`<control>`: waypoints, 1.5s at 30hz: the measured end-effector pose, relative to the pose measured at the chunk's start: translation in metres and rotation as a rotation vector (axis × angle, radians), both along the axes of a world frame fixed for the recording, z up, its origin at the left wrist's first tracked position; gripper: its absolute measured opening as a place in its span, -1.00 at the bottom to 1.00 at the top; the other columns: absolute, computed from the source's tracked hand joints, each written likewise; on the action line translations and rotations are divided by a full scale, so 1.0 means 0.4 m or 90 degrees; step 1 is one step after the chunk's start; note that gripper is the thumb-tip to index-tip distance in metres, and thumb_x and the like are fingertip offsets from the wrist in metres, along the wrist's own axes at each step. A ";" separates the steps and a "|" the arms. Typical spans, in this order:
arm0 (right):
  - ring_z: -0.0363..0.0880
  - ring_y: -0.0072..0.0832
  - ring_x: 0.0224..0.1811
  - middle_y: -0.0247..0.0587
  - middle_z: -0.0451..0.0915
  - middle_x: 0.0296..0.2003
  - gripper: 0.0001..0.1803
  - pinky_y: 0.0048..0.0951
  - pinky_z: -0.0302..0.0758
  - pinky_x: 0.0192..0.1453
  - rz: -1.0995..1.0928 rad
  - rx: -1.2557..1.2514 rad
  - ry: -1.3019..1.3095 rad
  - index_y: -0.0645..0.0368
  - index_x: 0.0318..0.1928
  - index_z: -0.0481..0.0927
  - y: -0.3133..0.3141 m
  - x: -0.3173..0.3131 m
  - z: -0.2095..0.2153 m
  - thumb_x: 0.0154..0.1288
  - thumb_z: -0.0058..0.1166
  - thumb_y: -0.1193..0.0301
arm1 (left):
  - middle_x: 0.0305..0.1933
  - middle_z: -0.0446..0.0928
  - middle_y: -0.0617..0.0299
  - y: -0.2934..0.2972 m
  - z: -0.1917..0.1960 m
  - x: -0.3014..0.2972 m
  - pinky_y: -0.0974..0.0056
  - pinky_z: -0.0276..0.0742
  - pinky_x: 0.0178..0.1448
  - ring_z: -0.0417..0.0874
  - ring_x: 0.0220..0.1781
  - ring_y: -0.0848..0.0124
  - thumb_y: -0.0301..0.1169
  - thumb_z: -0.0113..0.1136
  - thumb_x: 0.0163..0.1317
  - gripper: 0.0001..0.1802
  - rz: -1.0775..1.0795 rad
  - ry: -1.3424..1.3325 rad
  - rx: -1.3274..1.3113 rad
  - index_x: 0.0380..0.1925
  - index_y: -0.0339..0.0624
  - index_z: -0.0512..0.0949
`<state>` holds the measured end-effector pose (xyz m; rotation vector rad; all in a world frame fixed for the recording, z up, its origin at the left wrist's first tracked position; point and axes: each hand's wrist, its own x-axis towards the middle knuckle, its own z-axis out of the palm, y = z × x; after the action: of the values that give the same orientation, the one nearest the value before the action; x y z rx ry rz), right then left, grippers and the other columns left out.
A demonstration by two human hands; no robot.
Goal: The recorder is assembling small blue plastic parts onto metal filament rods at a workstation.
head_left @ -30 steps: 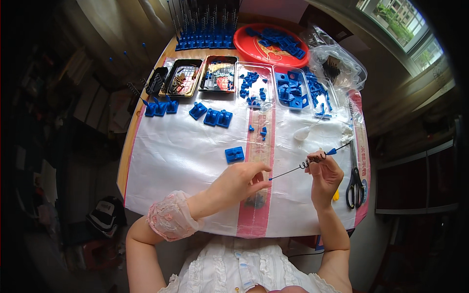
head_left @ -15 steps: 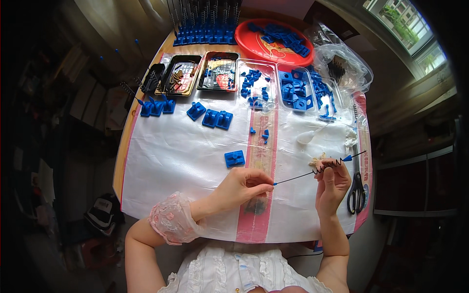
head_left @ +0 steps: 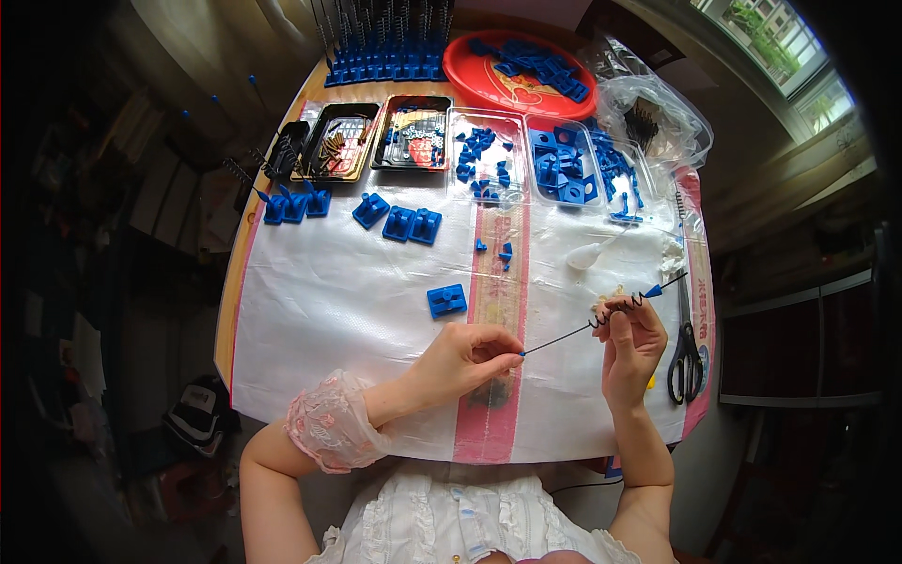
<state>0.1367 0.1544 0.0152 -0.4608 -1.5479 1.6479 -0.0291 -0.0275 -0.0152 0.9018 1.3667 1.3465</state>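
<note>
While hands (head_left: 462,362) hold wire (head_left: 564,336), scissors (head_left: 690,341) near edge (head_left: 699,408)

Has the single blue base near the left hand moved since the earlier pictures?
No. Judged against the pink stripe, the blue base shows no shift either way; it lies just left of it.

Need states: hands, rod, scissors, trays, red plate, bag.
Coiled rod: held, slanted
Left hand: pinching rod's left end
Right hand: gripping rod near middle
Scissors: lying, apparently closed
Black trays: uncovered
Clear trays: holding blue parts
Red plate: holding blue parts
Clear bag: crumpled, dark bundle inside
</note>
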 end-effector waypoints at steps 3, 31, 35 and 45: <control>0.65 -0.58 -0.36 -0.21 0.73 -0.18 -0.88 -0.53 0.59 -0.26 -0.006 -0.006 -0.007 0.29 -0.04 0.67 0.002 -0.005 0.002 0.49 0.21 0.52 | -0.18 0.76 0.22 0.001 0.013 -0.001 0.44 0.73 -0.09 0.79 -0.18 0.54 -0.51 0.31 0.43 -0.83 -0.006 0.022 -0.001 -0.04 -0.35 0.68; 0.65 -0.60 -0.37 -0.28 0.74 -0.27 -0.91 -0.56 0.49 -0.27 -0.051 -0.037 -0.005 0.26 -0.09 0.71 0.026 -0.005 0.008 0.44 0.24 0.55 | -0.27 0.65 0.35 0.007 0.016 0.003 0.52 0.52 -0.31 0.62 -0.35 0.70 -0.54 0.33 0.41 -0.88 0.040 0.032 0.055 -0.11 -0.36 0.70; 0.65 -0.60 -0.37 -0.29 0.74 -0.28 -0.91 -0.57 0.48 -0.28 -0.037 -0.035 -0.012 0.28 -0.10 0.70 0.027 -0.002 0.011 0.44 0.23 0.57 | -0.29 0.65 0.36 0.009 0.014 0.007 0.53 0.48 -0.36 0.61 -0.40 0.70 -0.55 0.34 0.39 -0.88 0.042 0.042 0.046 -0.13 -0.35 0.71; 0.67 -0.60 -0.35 -0.28 0.73 -0.29 -0.91 -0.59 0.55 -0.24 0.006 -0.059 -0.016 0.28 -0.10 0.68 0.007 -0.006 0.007 0.43 0.25 0.57 | -0.29 0.70 0.33 0.006 0.019 0.016 0.54 0.43 -0.46 0.59 -0.47 0.73 -0.55 0.41 0.33 -0.87 0.029 0.109 0.055 -0.15 -0.31 0.73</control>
<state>0.1344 0.1571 0.0181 -0.5255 -1.4991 1.7325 -0.0229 -0.0253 -0.0076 1.0697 1.4753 1.3972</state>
